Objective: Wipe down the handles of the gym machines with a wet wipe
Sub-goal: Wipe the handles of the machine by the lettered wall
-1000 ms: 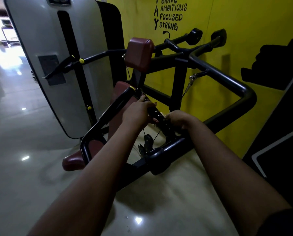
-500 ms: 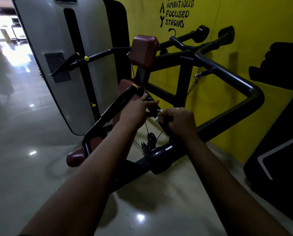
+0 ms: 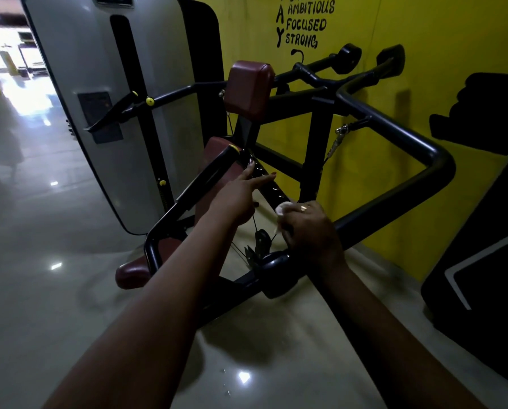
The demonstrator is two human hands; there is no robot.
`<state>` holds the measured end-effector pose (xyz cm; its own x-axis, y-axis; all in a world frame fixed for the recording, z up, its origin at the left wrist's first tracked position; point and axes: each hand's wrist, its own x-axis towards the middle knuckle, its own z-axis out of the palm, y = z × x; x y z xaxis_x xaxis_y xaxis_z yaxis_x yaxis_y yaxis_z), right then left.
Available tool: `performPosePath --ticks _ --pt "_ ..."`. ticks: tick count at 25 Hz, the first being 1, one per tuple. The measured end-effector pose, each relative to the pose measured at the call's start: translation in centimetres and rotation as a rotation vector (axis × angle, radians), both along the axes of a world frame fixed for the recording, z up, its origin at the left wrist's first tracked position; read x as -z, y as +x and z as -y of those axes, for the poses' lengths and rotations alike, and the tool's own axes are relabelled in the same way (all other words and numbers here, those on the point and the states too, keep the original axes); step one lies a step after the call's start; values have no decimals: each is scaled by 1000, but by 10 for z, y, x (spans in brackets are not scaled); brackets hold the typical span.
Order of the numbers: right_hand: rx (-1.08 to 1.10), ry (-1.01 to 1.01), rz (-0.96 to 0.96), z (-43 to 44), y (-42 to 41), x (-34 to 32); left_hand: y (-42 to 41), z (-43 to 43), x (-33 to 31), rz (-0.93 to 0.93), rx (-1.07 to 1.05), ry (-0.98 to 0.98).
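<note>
A black ribbed handle [image 3: 266, 181] of the gym machine slants down from a yellow-ringed end toward a thick black frame tube [image 3: 394, 214]. My left hand [image 3: 241, 196] reaches to the handle's upper part with fingers stretched out, fingertips touching it. My right hand [image 3: 308, 228] is curled round the handle's lower end and holds a white wet wipe [image 3: 283, 206] bunched against it. Most of the wipe is hidden in my fist.
A maroon pad [image 3: 248, 85] and maroon seat [image 3: 132, 273] belong to the machine. A grey weight-stack cover [image 3: 99, 84] stands at the left. The yellow wall [image 3: 438, 31] is close behind. A dark panel [image 3: 488, 276] fills the right. Glossy floor [image 3: 40, 261] spreads to the left.
My left hand has let go of the handle and straightened its fingers. My right hand has slid down the handle with the wipe.
</note>
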<state>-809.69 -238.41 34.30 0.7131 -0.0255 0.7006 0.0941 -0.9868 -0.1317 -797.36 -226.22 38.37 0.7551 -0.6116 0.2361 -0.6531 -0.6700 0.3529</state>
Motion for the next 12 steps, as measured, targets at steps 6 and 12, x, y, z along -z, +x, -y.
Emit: performPosePath --ticks 6,12 --pt "45 -4 -82 -8 41 -15 2 0 -3 -4 -9 38" --pt "-66 -55 -60 17 -3 -5 1 -2 -3 -19 15 35"
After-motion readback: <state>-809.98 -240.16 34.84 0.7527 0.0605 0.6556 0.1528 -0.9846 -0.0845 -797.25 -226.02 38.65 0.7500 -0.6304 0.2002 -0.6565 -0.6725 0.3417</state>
